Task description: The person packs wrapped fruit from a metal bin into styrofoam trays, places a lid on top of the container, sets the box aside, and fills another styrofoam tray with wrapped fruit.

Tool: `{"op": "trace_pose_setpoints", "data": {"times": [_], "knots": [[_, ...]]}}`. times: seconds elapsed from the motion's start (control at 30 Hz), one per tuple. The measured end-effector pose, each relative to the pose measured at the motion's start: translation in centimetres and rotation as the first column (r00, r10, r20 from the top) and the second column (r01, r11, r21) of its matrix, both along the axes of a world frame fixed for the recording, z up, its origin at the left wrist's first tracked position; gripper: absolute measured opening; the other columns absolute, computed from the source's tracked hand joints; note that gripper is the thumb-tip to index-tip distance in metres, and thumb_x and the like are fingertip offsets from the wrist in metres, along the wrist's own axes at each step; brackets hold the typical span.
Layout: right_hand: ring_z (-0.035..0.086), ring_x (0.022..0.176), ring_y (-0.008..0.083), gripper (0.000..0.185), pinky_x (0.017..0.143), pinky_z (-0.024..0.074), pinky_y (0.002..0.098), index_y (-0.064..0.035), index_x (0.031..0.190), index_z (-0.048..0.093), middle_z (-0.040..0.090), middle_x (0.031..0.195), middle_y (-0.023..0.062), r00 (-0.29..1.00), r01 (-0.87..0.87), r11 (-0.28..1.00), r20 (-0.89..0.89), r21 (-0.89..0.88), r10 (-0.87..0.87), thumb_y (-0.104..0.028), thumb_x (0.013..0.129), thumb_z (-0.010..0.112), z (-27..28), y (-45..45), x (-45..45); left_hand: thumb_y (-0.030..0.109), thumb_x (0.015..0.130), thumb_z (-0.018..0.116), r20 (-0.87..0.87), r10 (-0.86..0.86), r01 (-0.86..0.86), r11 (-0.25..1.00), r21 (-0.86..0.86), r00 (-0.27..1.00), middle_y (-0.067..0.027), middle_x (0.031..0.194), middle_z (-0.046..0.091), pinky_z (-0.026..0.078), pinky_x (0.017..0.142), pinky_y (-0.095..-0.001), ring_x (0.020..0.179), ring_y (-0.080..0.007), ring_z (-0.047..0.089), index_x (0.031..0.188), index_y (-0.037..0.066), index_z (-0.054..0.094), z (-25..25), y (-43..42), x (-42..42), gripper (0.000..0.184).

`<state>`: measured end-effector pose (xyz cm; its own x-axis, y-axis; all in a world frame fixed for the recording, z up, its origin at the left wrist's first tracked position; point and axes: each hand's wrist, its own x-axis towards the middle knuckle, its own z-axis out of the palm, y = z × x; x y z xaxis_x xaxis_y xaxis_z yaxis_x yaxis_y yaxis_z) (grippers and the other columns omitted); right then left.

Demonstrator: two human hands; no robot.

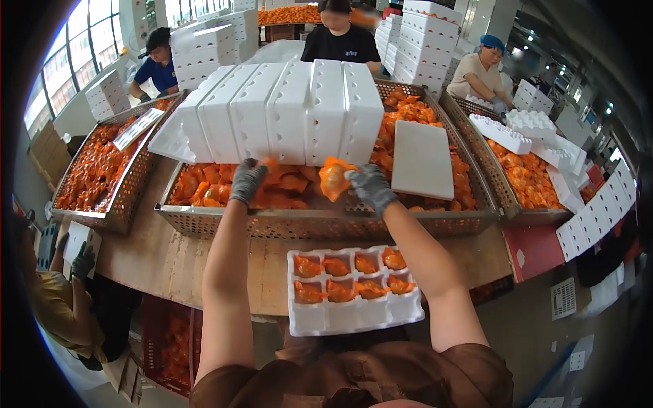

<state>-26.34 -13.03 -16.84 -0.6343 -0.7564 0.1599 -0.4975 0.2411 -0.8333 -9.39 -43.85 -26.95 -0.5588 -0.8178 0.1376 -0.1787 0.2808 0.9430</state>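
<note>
My left hand (249,181), in a grey glove, is over the orange-wrapped pieces at the front of the metal bin (326,224); its fingers are closed against a blurred orange piece. In my right hand (373,187), also gloved, is an orange-wrapped piece (335,179), pinched at its right side. Below the bin, a white foam tray (356,317) lies near my body, with an orange-wrapped piece in each of its several visible compartments. A row of white foam boxes (286,112) stands across the bin behind my hands.
A white foam lid (422,160) lies on the pieces at the bin's right. Other bins (129,197) (544,216) flank it. People work at the back left, back centre, back right and left edge. A red crate (170,347) is below left.
</note>
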Motion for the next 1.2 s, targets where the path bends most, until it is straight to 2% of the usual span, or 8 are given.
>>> {"op": "trace_pose_setpoints", "data": {"times": [0.1,0.13,0.2,0.4,0.67,0.8,0.87,1.2], "knots": [[0.065,0.084,0.0279,0.03,0.066,0.0552,0.0417,-0.008,0.104,0.056,0.062,0.1,0.0123,0.678,0.195,0.919,0.724,-0.342,0.126,-0.031,0.084,0.054,0.7,6.4,2.6,0.023,0.079,0.061,-0.672,-0.048,0.383,0.85,0.361,0.739,-0.0053,0.087,0.063,0.052,0.068,-0.0339,0.078,-0.0218,0.062,0.098,0.007,0.06,1.7,1.6,2.7,0.025],[0.065,0.085,0.0277,0.033,0.065,0.0565,0.0421,-0.0096,0.11,0.052,0.062,0.104,0.011,0.42,0.359,0.864,0.888,-0.352,0.187,-0.03,0.085,0.054,0.6,7.9,3.6,0.02,0.081,0.059,-0.585,0.062,0.276,0.838,0.471,0.809,-0.0052,0.09,0.063,0.053,0.072,-0.0356,0.081,-0.0199,0.061,0.102,0.004,0.06,5.7,6.7,4.8,0.027],[0.062,0.096,0.0315,0.034,0.072,0.0556,0.0499,-0.0081,0.117,0.048,0.058,0.113,0.0142,0.207,0.213,0.897,0.915,-0.388,0.347,-0.025,0.088,0.049,-2.3,11.4,2.8,0.021,0.08,0.057,-0.692,0.027,0.379,0.821,0.427,0.722,-0.0097,0.097,0.061,0.053,0.076,-0.0403,0.09,-0.0246,0.061,0.105,0.003,0.058,5.1,7.8,5.9,0.031],[0.053,0.11,0.0324,0.043,0.092,0.0466,0.05,-0.0025,0.126,0.045,0.054,0.119,0.0182,0.215,0.364,0.725,0.81,-0.586,0.546,-0.023,0.087,0.044,-4.2,14.9,8.4,0.026,0.079,0.057,-0.604,0.243,0.273,0.723,0.634,0.759,-0.0124,0.109,0.056,0.054,0.074,-0.0468,0.096,-0.0297,0.059,0.112,0.009,0.05,8.0,13.4,9.2,0.038],[0.059,0.101,0.0302,0.03,0.081,0.0529,0.0488,-0.0062,0.112,0.051,0.058,0.112,0.0143,0.033,0.377,0.815,0.885,-0.441,0.464,-0.02,0.086,0.054,-4.1,17.5,13.1,0.027,0.079,0.046,-0.678,0.451,0.325,0.636,0.7,0.58,-0.0124,0.113,0.055,0.046,0.085,-0.0533,0.103,-0.0338,0.054,0.115,0.007,0.05,5.9,17.5,12.8,0.041],[0.058,0.1,0.0208,0.044,0.086,0.0491,0.0332,-0.0043,0.12,0.049,0.058,0.11,0.0085,0.561,-0.078,0.891,0.719,-0.447,0.409,-0.008,0.079,0.062,-5.9,18.7,14.6,0.026,0.078,0.045,-0.77,0.475,0.495,0.59,0.638,0.426,-0.0147,0.11,0.057,0.048,0.08,-0.0503,0.1,-0.0329,0.055,0.112,0.004,0.053,5.9,18.0,14.0,0.041],[0.057,0.1,0.0231,0.051,0.089,0.0455,0.0316,0.001,0.117,0.049,0.057,0.109,0.013,0.964,-0.227,0.973,0.149,0.04,0.219,-0.018,0.074,0.069,-5.2,19.4,15.6,0.028,0.075,0.046,-0.777,0.459,0.46,0.629,0.626,0.431,-0.0183,0.118,0.051,0.048,0.083,-0.0519,0.105,-0.0366,0.052,0.119,0.004,0.048,6.3,17.8,14.2,0.05],[0.058,0.094,0.034,0.049,0.084,0.0462,0.0424,-0.0019,0.112,0.056,0.059,0.097,0.02,0.863,-0.182,0.781,-0.284,0.598,0.418,-0.031,0.072,0.063,-5.1,17.0,19.4,0.033,0.077,0.047,-0.771,0.415,0.488,0.603,0.631,0.483,-0.0218,0.122,0.043,0.038,0.092,-0.0603,0.107,-0.0401,0.046,0.125,0.005,0.041,6.6,20.4,14.8,0.056]]}}
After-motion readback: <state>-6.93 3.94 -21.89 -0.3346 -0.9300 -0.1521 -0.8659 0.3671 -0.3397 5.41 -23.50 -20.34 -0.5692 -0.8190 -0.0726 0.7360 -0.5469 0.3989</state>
